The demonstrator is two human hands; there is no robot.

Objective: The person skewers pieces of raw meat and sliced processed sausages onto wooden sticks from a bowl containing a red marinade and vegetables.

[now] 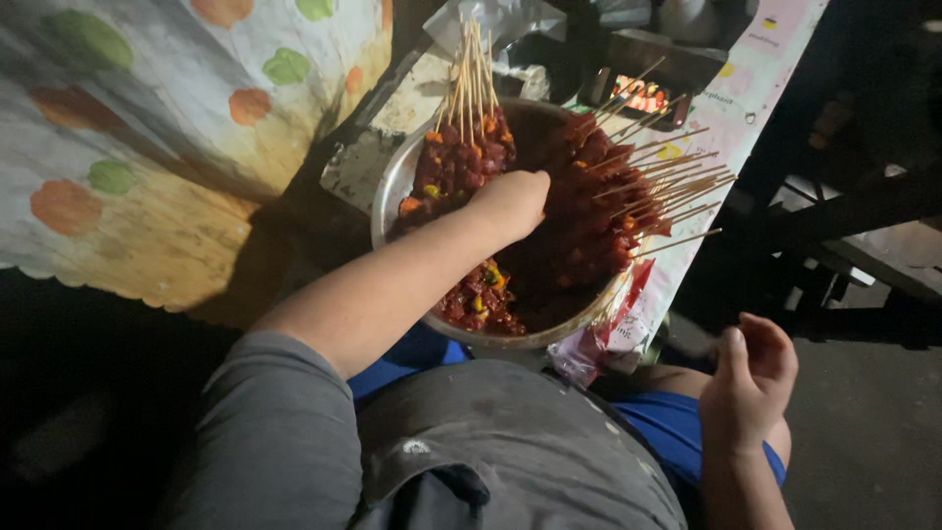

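Observation:
A round metal bowl [390, 191] in front of my knees holds dark red marinated meat. One bundle of loaded wooden skewers [469, 147] leans at its far left, and a larger fan of skewers [613, 196] lies across its right side, sticks pointing right. Loose meat pieces with yellow and green bits [481, 294] lie at the near side. My left hand [510, 201] reaches into the middle of the bowl, its fingers hidden among the meat. My right hand [751, 378] rests by my right knee, fingers loosely curled, nothing visible in it.
A pale cloth with orange and green spots [147, 147] covers the left. The bowl sits on a pale printed sheet [746, 88]. Behind it are a clear plastic bag [491, 20] and a dark tray with red pieces [643, 93]. Dark furniture legs [854, 206] stand at the right.

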